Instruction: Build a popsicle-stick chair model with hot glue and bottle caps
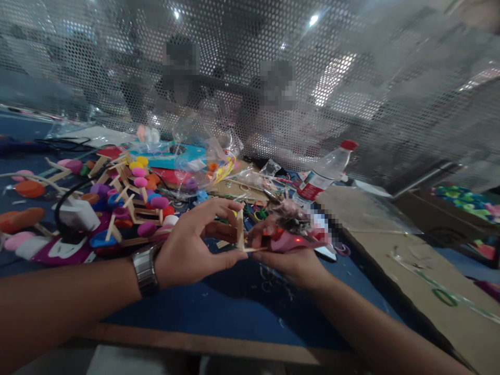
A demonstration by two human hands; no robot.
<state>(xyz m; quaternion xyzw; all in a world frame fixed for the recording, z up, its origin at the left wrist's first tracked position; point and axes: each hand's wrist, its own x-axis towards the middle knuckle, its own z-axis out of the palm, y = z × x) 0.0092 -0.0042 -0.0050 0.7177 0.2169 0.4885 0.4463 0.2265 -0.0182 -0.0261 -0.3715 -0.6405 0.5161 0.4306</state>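
My left hand, with a metal watch on its wrist, is closed on a small L-shaped frame of wooden sticks, fingers behind its upright stick and thumb at the lower corner. My right hand pinches the frame's lower stick near that corner. A pink device with a small red light shows just above the right palm; whether that hand also grips it I cannot tell. Thin glue-like strands hang below the right hand. Left of my hands lie joined wooden sticks with coloured round pieces.
A plastic bottle with a red cap stands tilted behind my right hand. A white plug with a black cable lies left. Plastic wrappers and a blue box are behind. Cardboard is at right. A perforated metal screen rises behind.
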